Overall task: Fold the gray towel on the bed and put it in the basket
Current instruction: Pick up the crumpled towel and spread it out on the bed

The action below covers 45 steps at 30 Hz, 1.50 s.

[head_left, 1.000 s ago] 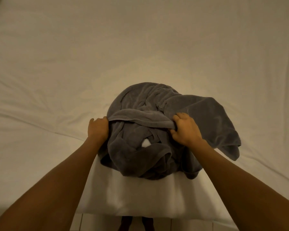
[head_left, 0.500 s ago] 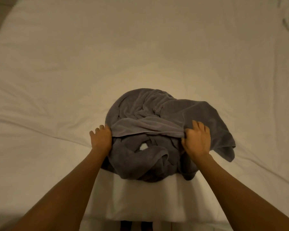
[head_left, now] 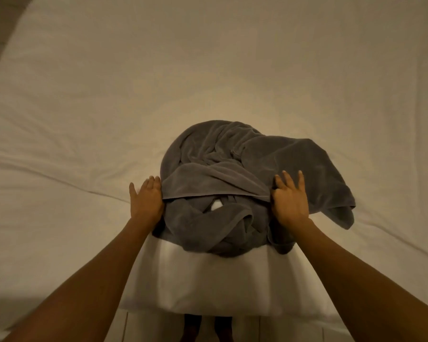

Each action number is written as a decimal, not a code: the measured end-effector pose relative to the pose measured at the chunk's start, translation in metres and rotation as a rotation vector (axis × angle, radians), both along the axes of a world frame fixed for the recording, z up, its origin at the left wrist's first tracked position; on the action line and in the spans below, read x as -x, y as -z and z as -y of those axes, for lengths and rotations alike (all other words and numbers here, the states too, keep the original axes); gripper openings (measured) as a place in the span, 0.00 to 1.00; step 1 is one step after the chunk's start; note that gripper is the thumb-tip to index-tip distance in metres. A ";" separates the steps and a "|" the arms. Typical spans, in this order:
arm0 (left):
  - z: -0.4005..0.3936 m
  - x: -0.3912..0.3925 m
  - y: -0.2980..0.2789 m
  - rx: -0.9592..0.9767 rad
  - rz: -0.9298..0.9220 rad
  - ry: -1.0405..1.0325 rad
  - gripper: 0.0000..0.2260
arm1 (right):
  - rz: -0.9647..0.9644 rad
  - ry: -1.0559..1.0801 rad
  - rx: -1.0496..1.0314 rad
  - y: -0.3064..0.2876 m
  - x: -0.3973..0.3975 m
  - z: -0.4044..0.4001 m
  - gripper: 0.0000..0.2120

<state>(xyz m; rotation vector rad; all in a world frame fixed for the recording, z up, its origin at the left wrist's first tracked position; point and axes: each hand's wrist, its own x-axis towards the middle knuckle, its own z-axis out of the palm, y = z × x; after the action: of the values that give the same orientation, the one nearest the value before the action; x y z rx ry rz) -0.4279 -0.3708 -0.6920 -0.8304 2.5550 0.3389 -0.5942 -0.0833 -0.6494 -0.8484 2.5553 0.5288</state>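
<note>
A: Where does the gray towel (head_left: 235, 191) lie?

B: It sits bunched in a heap on the white bed (head_left: 84, 119), near the edge closest to the person. No basket shows anywhere in view.

A: And the hands?

B: The left hand (head_left: 146, 201) rests at the heap's left side, fingers straight and loosely spread, touching the cloth beside a hemmed edge. The right hand (head_left: 290, 201) lies flat on the heap's right part, fingers splayed and straight. Neither hand clamps the cloth.

A: Which way does the towel run from them?

B: The hemmed edge runs left to right between the two hands, so each hand sits near one end of it. A loose flap hangs off to the right, nearer the right hand.

A: Counts?

B: One towel, one bed, two hands. The folding looks barely begun, judging by the crumpled heap.
</note>
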 end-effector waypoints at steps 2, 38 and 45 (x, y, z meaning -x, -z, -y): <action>0.007 -0.004 -0.013 0.049 0.009 0.017 0.23 | -0.090 0.084 0.005 -0.013 -0.001 0.000 0.19; -0.030 0.055 -0.345 0.511 -0.246 0.151 0.42 | -0.302 0.130 0.447 -0.245 -0.013 -0.143 0.10; -0.002 0.026 -0.350 0.555 -0.193 -0.011 0.33 | -0.392 0.160 0.219 -0.263 0.005 -0.154 0.11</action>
<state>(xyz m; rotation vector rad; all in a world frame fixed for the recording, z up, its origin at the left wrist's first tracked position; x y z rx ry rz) -0.4538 -0.3688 -0.3422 -1.0410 2.8701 -0.3241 -0.5994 0.0702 -0.3868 -0.6514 3.0535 0.4024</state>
